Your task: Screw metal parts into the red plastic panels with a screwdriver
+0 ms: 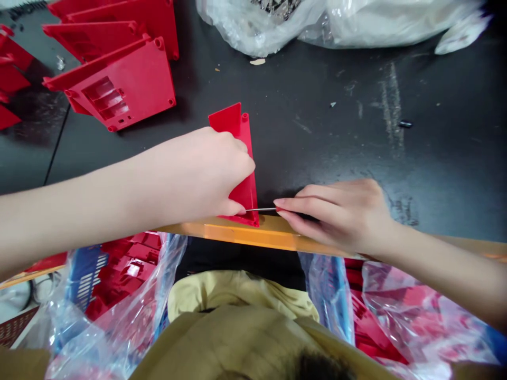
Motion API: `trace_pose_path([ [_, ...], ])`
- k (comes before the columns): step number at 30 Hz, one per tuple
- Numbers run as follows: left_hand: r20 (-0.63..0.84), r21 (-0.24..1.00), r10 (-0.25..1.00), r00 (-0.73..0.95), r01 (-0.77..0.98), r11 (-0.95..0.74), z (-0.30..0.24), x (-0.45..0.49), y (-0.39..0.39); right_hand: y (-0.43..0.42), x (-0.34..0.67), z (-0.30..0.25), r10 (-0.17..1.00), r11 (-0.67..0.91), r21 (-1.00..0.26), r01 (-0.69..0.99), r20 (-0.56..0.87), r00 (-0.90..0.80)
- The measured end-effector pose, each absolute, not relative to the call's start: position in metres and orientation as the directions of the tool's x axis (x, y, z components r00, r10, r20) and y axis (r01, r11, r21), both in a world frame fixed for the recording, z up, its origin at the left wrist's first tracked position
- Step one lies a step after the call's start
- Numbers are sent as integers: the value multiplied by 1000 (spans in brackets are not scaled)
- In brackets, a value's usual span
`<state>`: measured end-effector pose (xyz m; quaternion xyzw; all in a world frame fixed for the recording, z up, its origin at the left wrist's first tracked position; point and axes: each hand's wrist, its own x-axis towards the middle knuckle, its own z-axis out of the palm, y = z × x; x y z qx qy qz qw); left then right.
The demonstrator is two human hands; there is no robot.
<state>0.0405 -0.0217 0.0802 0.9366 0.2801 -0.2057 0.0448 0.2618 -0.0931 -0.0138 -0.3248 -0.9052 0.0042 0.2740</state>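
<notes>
A red plastic housing part (247, 184) lies at the front edge of the dark table. My left hand (222, 169) is closed over it, its thumb down near the part's lower corner. In my right hand (336, 214) is a thin tool with a metal shaft (264, 209), maybe a screwdriver; the fingers cover its handle. The shaft points left and reaches the part's lower end by my left thumb. What sits at the tip is too small to make out.
Several similar red parts (142, 84) lean together at the back left. Clear plastic bags (269, 31) lie along the back. An orange strip (237, 234) edges the table. Below, a lined blue basket (85, 277) and a bag (428, 316) hold red parts. A small black piece (405, 124) lies at right.
</notes>
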Motion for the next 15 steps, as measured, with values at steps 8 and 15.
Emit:
trace_pose_path([
  [8,-390,-26,549,740,587,-809,78,44,-16,-95,258,-13,597,772,-152,617,507,-622],
  [15,-388,-23,553,737,592,-806,74,38,-14,-94,256,-13,621,750,-162,641,505,-599],
])
